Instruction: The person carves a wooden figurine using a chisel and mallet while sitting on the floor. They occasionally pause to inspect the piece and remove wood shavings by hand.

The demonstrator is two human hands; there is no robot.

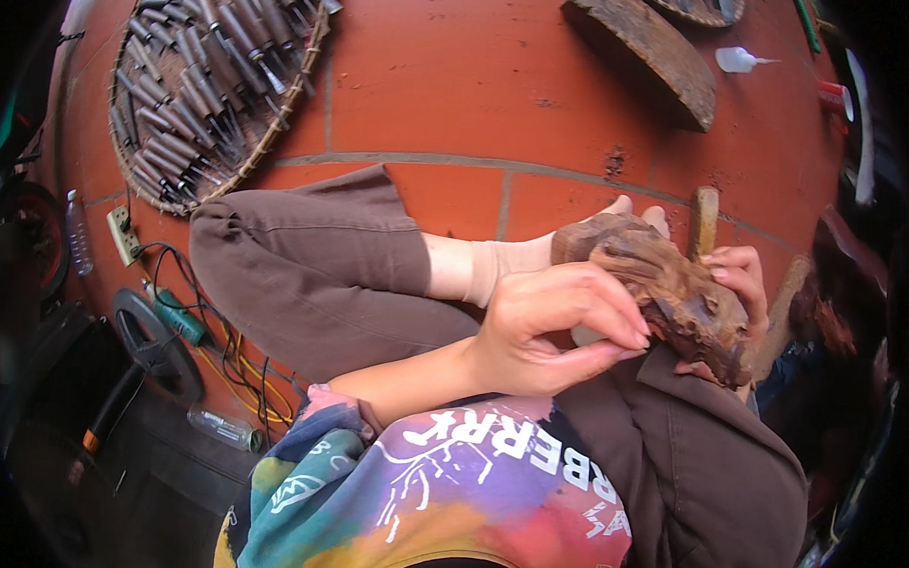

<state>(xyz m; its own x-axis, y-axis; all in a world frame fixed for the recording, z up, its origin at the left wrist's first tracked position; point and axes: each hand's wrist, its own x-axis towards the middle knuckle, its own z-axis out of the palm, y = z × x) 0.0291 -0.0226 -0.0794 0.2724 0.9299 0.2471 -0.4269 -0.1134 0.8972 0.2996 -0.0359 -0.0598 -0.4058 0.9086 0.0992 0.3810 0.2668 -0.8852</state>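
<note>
A brown wooden carving [679,292] with a rough, knobbly surface rests over my crossed legs, close to my bare foot. On its right side my right hand [740,284] grips it, with part of that hand hidden behind the wood. My left hand [563,328] is at the carving's near left side, thumb and fingertips pinched together close to the surface. Whether something small is between those fingertips cannot be made out. A short upright piece of light wood [705,223] stands just beyond the carving, beside my right fingers.
A round woven tray [307,74] full of wood-handled carving tools lies at the far left. A thick wooden slab [643,55] and a small white squeeze bottle [738,60] are at the far right. Left of me are a power strip [124,234], cables and a green power tool [176,317].
</note>
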